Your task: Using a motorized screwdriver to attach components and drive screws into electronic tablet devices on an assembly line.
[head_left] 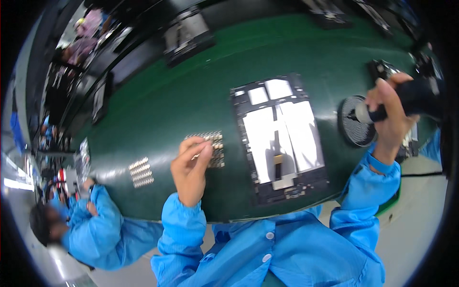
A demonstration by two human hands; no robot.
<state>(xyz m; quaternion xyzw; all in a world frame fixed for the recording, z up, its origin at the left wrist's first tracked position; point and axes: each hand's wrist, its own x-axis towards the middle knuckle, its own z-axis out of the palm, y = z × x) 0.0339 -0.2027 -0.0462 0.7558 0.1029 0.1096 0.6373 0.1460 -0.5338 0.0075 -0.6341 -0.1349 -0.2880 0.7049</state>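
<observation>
An opened tablet-like device (299, 138) lies on the green table between my hands, its dark frame around white panels and a dark ribbon cable. Over a patch of small metal pieces in rows (217, 155), my left hand (191, 167) is closed, thumb and forefinger pinched; whatever they hold is too small to make out. My right hand (394, 112) wraps around a black electric screwdriver (418, 98). Its pale-collared end points at a round dark tray with a grid of small holes (355, 136); I cannot tell whether the tip touches it.
Another small patch of metal pieces (141, 172) lies farther left on the table (181, 105). A person in a blue smock (103, 229) sits at the left edge. A dark device (189, 36) stands toward the back, and more equipment (382, 69) is beyond my right hand.
</observation>
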